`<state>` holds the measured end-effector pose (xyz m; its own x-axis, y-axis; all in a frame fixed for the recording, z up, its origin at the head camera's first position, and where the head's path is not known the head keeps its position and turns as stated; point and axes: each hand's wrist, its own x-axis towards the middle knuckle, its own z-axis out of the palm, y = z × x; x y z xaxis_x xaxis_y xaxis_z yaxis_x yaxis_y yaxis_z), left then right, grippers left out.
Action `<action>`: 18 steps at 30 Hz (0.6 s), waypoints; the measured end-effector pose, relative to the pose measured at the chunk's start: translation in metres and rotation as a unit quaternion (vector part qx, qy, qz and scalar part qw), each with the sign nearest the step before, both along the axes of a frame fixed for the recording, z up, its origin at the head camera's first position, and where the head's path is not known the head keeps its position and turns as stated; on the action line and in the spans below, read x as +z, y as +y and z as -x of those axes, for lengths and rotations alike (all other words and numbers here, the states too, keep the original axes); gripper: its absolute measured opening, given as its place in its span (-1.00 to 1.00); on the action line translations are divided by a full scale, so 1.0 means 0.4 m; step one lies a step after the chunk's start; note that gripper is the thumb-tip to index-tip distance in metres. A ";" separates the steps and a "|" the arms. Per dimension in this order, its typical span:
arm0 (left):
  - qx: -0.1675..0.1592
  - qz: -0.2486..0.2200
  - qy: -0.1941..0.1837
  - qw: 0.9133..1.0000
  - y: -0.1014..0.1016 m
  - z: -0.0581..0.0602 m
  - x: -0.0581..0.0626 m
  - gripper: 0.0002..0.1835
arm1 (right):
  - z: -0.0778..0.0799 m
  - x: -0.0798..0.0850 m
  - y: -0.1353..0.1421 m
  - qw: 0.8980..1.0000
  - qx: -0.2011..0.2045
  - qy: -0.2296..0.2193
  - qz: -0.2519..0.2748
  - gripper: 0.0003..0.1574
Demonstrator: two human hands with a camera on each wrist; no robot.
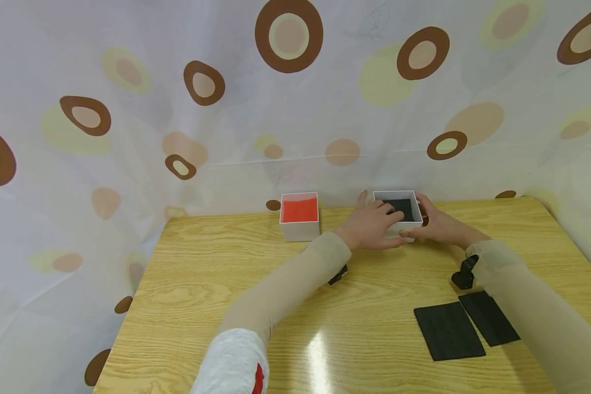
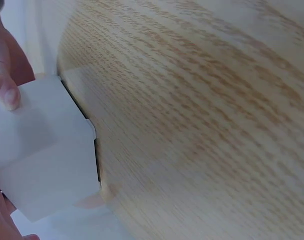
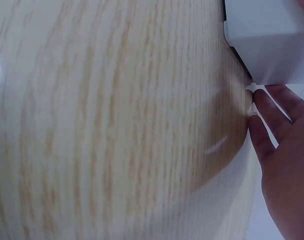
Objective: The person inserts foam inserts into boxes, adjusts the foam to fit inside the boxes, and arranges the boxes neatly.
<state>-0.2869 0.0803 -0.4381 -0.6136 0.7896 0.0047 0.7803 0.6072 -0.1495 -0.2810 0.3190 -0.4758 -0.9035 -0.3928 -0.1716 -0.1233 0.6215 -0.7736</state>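
Note:
At the back of the table stands a white box (image 1: pixel 394 195) with folded black cloth (image 1: pixel 401 207) inside it. My right hand (image 1: pixel 440 225) grips the box at its right side, the thumb on the front wall and the fingers (image 3: pixel 272 115) along the side. Over the left part of the same box lies my left hand (image 1: pixel 371 227), its fingers reaching across the rim onto the black cloth. The left thumb runs along the front wall, and one finger sticks out past the left side. The left fingertips are partly hidden inside the box.
A second white box (image 1: pixel 300 232) with red cloth (image 1: pixel 300 210) in it stands left of my hands. Two flat black cloths (image 1: pixel 449 331) lie at the front right, near my right forearm. A patterned curtain (image 1: pixel 285 120) hangs behind the wooden table (image 1: pixel 202 284).

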 end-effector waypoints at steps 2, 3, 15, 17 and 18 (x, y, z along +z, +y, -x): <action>0.005 -0.002 0.000 1.000 0.001 0.000 0.000 -0.31 | 0.001 -0.002 0.000 1.000 -0.001 0.002 -0.001 0.36; 0.008 -0.001 0.000 1.000 0.002 0.000 0.000 -0.30 | 0.001 -0.003 0.000 1.000 -0.001 0.002 0.000 0.36; 0.025 0.019 0.007 0.999 0.016 0.008 0.006 -0.21 | 0.000 -0.006 0.000 0.999 0.017 0.003 0.031 0.31; 0.031 0.028 0.002 0.999 0.016 0.007 0.008 -0.22 | 0.001 -0.006 0.001 1.000 0.015 0.000 0.023 0.33; 0.034 0.031 -0.003 0.999 0.017 0.006 0.007 -0.22 | 0.001 -0.006 0.002 1.000 0.014 0.000 0.018 0.34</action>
